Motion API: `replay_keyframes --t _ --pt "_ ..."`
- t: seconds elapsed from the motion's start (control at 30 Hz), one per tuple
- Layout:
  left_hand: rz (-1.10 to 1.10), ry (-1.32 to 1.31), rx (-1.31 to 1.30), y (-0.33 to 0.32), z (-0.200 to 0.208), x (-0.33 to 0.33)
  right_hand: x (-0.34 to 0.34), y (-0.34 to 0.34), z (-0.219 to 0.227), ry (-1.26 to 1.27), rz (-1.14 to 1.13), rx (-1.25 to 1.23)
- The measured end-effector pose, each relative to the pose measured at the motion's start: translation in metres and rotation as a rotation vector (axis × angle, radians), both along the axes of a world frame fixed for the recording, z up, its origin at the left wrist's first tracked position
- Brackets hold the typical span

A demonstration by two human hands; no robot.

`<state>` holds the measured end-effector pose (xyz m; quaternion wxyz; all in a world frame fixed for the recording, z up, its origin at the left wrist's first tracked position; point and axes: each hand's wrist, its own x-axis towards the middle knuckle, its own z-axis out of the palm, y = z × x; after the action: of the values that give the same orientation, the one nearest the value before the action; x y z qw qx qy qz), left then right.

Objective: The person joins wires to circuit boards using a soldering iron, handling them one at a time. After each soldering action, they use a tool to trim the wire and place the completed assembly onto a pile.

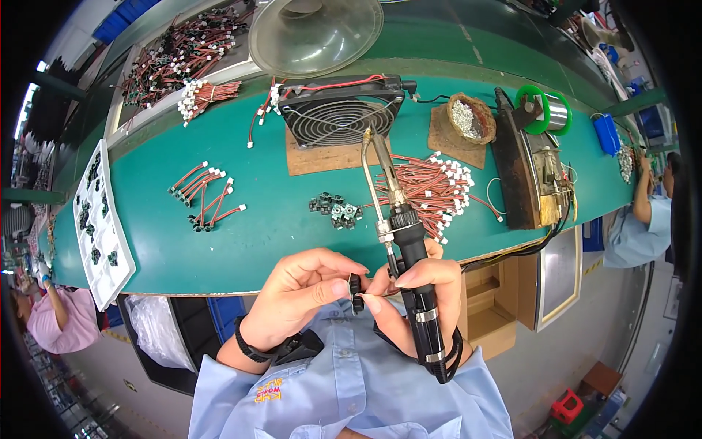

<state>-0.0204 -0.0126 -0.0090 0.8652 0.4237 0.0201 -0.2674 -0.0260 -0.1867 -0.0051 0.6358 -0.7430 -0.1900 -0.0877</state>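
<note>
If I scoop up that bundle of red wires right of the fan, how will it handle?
The red wire bundle would probably feel floppy and light, since the thin leads splay loosely. White connector ends stick out at many angles, so strands may snag or slip free. It likely won't roll, lying flat on the green mat.

Light blue shirt (pixel 351 388), black wristband (pixel 248 350), perhaps a watch

Bench (pixel 219 249): teal green. Wire leads (pixel 431 186): red with white plugs. Fan (pixel 338 110): black frame, silver grille. Solder reel (pixel 545 110): green flanges, grey wire. Iron (pixel 413 263): black handle, brass-toned tip. Small part (pixel 355 287) between the fingers: black. Shirt (pixel 351 388): light blue. Tray (pixel 102 219): white.
</note>
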Motion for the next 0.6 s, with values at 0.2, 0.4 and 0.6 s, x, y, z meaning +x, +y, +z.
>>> replay_keyframes --t 0.2,0.4,0.6 --pt "-0.01 0.011 -0.047 0.004 -0.007 -0.001 0.003 0.003 0.002 -0.078 -0.013 -0.066" --pt "-0.014 -0.031 -0.093 0.004 -0.011 -0.001 0.004 0.006 -0.001 -0.09 -0.054 -0.037" --pt "-0.019 -0.039 -0.081 0.002 -0.01 -0.002 0.004 0.006 -0.004 -0.142 -0.113 0.026"
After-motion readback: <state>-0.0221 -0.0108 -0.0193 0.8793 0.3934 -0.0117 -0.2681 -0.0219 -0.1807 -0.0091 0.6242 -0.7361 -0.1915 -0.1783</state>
